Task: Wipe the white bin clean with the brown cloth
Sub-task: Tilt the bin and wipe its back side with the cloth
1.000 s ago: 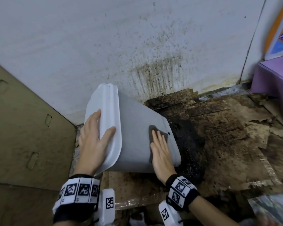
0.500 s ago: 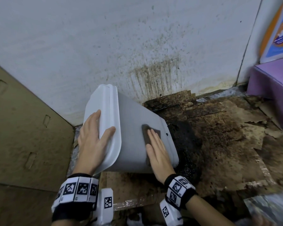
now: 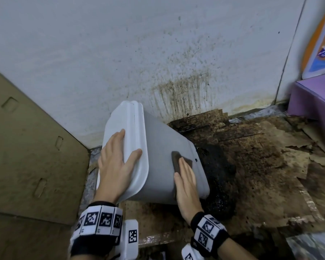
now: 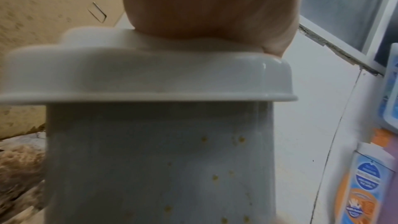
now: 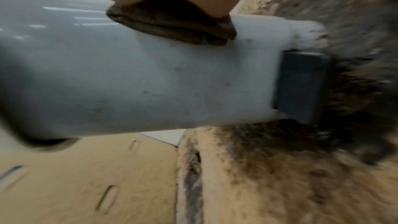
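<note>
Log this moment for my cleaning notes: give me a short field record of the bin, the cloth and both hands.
bin: white bin, tilted, lid end toward the left, base on the stained floor
cloth: brown cloth, flat on the bin's side wall
left hand: left hand, fingers straight, resting on the lid
right hand: right hand, fingers straight, pressing the cloth
dirt: yellowish specks on the bin wall in the left wrist view

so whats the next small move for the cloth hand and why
Probably slide the right hand, flat on the brown cloth, over the white bin side's near edge: yellowish specks show just below it, and the left hand steadies the lid.
</note>
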A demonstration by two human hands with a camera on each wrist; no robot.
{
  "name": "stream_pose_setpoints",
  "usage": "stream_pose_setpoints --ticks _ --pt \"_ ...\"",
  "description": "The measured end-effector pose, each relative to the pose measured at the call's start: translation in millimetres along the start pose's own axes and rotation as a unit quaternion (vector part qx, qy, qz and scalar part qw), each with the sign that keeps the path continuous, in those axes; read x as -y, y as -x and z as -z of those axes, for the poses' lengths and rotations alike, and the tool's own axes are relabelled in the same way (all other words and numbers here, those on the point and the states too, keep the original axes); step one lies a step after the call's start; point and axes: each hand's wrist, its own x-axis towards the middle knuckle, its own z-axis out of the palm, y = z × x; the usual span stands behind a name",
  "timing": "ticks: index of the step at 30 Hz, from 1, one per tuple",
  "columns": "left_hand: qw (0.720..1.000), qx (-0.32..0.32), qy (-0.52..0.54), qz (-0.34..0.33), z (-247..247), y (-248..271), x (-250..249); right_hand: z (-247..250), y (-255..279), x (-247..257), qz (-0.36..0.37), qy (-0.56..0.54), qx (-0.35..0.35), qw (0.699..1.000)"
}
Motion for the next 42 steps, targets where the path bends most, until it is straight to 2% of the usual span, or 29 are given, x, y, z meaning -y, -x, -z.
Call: stream_pose_setpoints --ticks 4,10,13,20,24,26,31,35,39,42 --pt "1.000 0.000 -0.007 -0.002 -0.7 0.2 -0.2 -13.2 7.4 46.1 0.089 0.005 0.034 0.995" --pt "1.000 -0.001 -0.011 -0.004 -2.1 0.7 -1.2 -14.0 10.2 54.0 0.115 0.006 0.038 0.993" --pt "1.000 -0.001 -0.012 -0.001 -2.8 -0.5 -1.5 -14.6 7.4 51.8 0.114 -0.009 0.027 0.993" --pt "0.999 0.004 -0.033 -0.005 -5.1 -0.5 -9.7 -8.9 -0.8 64.5 0.099 -0.064 -0.053 0.992" --pt "0.997 0.003 -0.069 -0.020 -12.2 -1.2 -19.4 10.6 -11.8 90.3 0.030 -0.217 -0.049 0.974" --pt "0.996 0.005 -0.083 -0.032 -17.5 -0.1 -27.6 24.4 -17.7 107.5 0.028 -0.271 -0.027 0.962" --pt "0.995 0.018 -0.091 -0.026 -31.1 1.4 -55.2 45.2 -28.8 127.3 0.066 -0.184 0.013 0.981" --pt "0.989 0.051 -0.130 -0.048 -44.7 1.8 -82.5 70.5 -33.5 127.5 0.066 -0.096 0.031 0.993" --pt "0.996 0.083 -0.023 -0.029 -58.3 -1.7 -103.8 100.4 -38.3 117.1 0.062 -0.060 0.048 0.995" --pt "0.984 0.087 0.152 0.002 -56.9 1.3 -118.9 118.0 -39.1 111.1 0.059 -0.046 0.043 0.996"
